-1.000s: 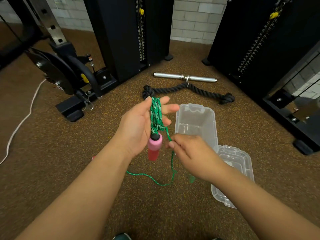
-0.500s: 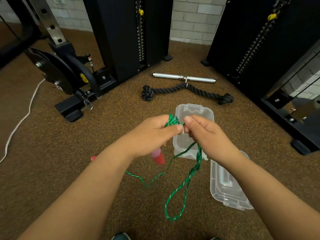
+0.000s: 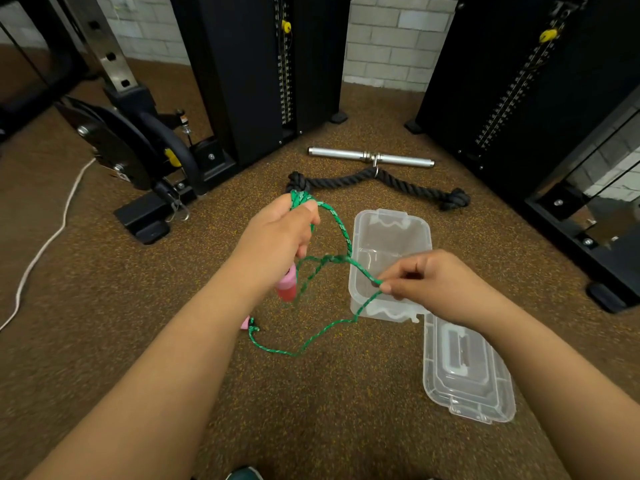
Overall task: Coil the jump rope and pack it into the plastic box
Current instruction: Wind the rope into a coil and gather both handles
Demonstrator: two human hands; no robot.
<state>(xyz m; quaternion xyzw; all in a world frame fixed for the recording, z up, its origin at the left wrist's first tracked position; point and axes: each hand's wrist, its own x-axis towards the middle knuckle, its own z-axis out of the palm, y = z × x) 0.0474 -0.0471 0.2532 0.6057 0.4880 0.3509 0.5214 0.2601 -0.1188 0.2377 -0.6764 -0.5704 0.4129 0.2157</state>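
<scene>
My left hand (image 3: 280, 233) grips a bundle of green jump rope (image 3: 341, 228) loops, and a pink and red handle (image 3: 288, 287) hangs below the fist. My right hand (image 3: 429, 282) pinches a strand of the rope above the open clear plastic box (image 3: 393, 223). From that pinch the rope drops to the floor and curves left to the second pink handle (image 3: 245, 323), mostly hidden behind my left forearm. The box's clear lid (image 3: 467, 372) lies on the floor just in front of the box, to the right.
A black thick rope attachment (image 3: 377, 183) and a steel bar (image 3: 370, 156) lie on the brown speckled floor beyond the box. Black weight-stack machines (image 3: 259, 71) stand behind and at right. A machine base (image 3: 145, 220) and a white cord (image 3: 45, 244) are at left.
My hands have parted: the left rose and moved left with the loops, the right pulled a strand down and right over the box. The hanging loop is gone from below.
</scene>
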